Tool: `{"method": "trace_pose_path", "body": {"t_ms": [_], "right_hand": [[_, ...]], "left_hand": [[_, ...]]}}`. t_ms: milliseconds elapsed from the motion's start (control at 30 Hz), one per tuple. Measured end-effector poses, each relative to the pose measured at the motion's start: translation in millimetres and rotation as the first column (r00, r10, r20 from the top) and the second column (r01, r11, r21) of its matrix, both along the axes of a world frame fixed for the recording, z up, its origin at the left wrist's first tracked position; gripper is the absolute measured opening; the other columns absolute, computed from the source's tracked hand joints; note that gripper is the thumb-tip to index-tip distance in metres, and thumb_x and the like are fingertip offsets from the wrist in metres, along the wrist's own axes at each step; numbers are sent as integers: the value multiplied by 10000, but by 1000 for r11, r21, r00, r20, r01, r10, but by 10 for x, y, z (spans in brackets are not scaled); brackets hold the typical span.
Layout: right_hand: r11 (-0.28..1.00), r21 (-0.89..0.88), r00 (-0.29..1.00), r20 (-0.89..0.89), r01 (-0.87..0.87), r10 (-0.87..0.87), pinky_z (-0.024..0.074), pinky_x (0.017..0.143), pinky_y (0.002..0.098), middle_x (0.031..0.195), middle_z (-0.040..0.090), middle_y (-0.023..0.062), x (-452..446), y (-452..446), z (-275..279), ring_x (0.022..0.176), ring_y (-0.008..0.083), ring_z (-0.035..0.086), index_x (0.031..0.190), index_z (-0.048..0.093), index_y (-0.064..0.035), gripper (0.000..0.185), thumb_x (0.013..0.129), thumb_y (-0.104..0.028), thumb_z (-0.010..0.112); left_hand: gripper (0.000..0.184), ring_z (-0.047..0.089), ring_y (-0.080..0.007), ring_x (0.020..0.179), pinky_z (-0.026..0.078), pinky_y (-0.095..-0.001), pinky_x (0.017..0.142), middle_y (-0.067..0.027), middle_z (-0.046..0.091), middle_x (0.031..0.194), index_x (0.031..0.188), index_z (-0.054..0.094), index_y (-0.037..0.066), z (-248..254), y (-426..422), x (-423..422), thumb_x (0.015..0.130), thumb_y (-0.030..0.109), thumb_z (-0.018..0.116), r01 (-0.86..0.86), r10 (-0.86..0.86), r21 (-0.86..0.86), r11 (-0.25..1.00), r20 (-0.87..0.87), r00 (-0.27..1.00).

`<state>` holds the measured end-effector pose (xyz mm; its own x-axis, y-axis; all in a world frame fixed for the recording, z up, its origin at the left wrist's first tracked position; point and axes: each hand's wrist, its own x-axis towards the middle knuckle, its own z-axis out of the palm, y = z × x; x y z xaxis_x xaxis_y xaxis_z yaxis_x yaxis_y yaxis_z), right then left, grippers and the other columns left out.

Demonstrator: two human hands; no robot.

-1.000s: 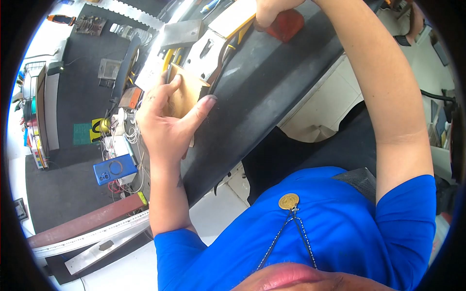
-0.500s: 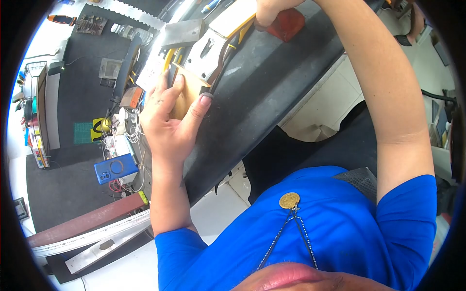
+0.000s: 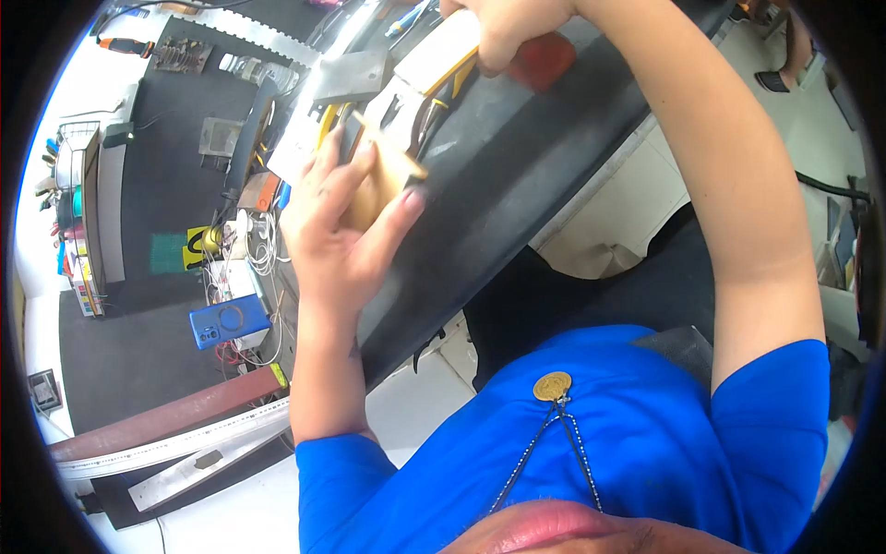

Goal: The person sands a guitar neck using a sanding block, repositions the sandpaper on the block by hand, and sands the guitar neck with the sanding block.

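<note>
My left hand is closed round a tan, wood-coloured block, thumb on the near side and fingers on the far side. The block is blurred by motion. At the top edge of the view, my right hand grips a pale block with a yellow edge; some of its fingers are cut off by the frame. Between the two hands lies a white piece with a dark cut-out, partly hidden by the left hand's block. A red object sits on the black bench beside my right hand.
A grey metal block and yellow-handled tools lie beyond my hands. Further left are tangled white cables, a blue phone, a screwdriver and a long brown bar. The black bench's edge runs diagonally near my body.
My left hand and the tan block have shifted slightly right and down in view, and the block has tilted. My right hand has moved a little left with the pale block.
</note>
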<state>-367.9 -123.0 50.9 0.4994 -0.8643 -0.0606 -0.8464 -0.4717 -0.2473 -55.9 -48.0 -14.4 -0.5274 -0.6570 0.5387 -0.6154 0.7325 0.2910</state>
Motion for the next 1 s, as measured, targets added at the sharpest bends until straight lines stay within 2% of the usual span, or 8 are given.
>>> {"method": "trace_pose_path", "body": {"t_ms": [167,300,400,567,700,833,900,1000], "right_hand": [[1000,19,999,-43,12,-11,583,855,440,1007,801,198,10,34,36,961,348,765,1049,819,-30,503,704,-395,833],[1000,8,999,-29,-15,15,589,847,442,998,801,201,-26,-22,9,946,352,769,1025,827,-33,492,704,-406,832],[994,-105,999,-35,-4,1,595,840,440,997,801,205,-25,-2,-15,945,350,774,995,834,-25,482,702,-408,835],[1000,2,1000,8,-23,23,600,838,435,991,801,214,-54,-26,9,937,344,778,973,835,-9,487,699,-411,840],[999,-47,1000,-10,-11,10,598,830,437,968,800,204,-65,49,47,916,342,778,970,834,-14,461,711,-396,834],[1000,17,1000,5,2,-2,596,821,438,962,802,193,-77,26,67,905,340,777,956,834,-20,439,722,-392,830],[1000,7,1000,11,0,0,596,817,438,962,802,191,-89,33,53,900,338,777,949,834,-23,433,723,-393,830],[1000,3,1000,20,0,0,596,813,437,960,802,191,-95,39,54,896,338,777,941,834,-25,425,725,-391,829]], "left_hand": [[558,694,-400,1260,487,-461,1119,-343,708,1316,1202,764,-69,34,-272,-16,782,245,957,-95,180,361,928,-211,961],[567,638,-397,1373,443,-480,1166,-359,663,1398,1221,766,-72,109,-25,-201,759,198,952,71,-68,118,990,-36,997],[577,632,-367,1375,421,-476,1195,-358,629,1452,1255,759,-74,42,-145,-52,764,163,948,-16,200,470,883,-346,917],[530,666,-358,1305,442,-437,1165,-370,649,1413,1198,767,-82,102,-19,-343,780,188,949,-65,71,117,991,-47,996],[535,650,-403,1329,442,-479,1167,-373,670,1374,1183,766,-80,95,-228,-248,779,217,952,-54,240,466,883,-351,905],[518,622,-416,1379,435,-506,1169,-381,659,1388,1187,772,-69,121,-31,-380,783,207,944,-3,8,105,994,-46,999],[532,550,-351,1451,351,-482,1245,-337,599,1502,1282,716,-137,116,-65,-188,853,128,883,7,20,262,965,-99,995],[543,620,-406,1385,456,-440,1151,-378,655,1397,1219,768,-70,98,-257,-303,790,215,940,-116,220,378,919,-246,944]]}}
